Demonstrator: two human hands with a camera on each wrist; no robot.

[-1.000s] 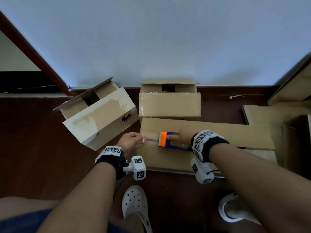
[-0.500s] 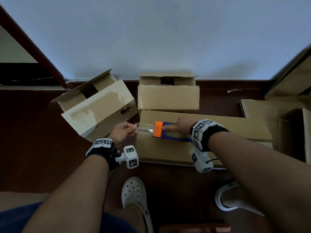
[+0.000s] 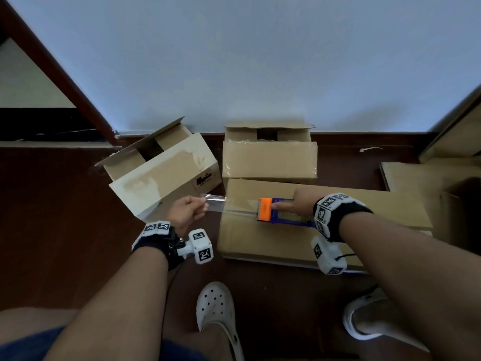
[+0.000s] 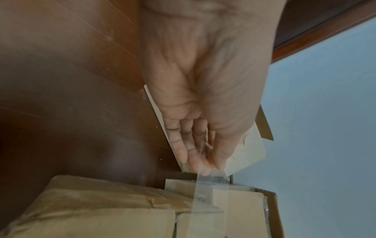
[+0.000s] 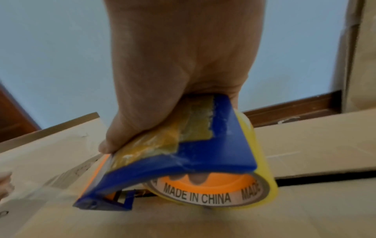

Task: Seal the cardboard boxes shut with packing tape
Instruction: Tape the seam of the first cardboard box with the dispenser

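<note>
A long flat cardboard box (image 3: 286, 238) lies on the floor in front of me, its top flaps meeting at a seam. My right hand (image 3: 303, 201) grips a blue and orange tape dispenser (image 3: 282, 213) (image 5: 183, 161) that rests on the box over the seam. A strip of clear tape (image 3: 214, 201) (image 4: 209, 193) runs from the dispenser leftward past the box's left edge. My left hand (image 3: 186, 211) (image 4: 200, 136) pinches the strip's free end between thumb and fingertips, just off the box's left edge.
An open box (image 3: 161, 175) lies tilted at the left. A second box (image 3: 269, 160) stands behind the long one, against the wall. More cardboard (image 3: 429, 183) sits at the right. My feet in white clogs (image 3: 217, 308) stand on the dark wood floor (image 3: 52, 217).
My left hand has moved left off the box, drawing out a longer strip of tape. The dispenser under my right hand has stayed on the seam.
</note>
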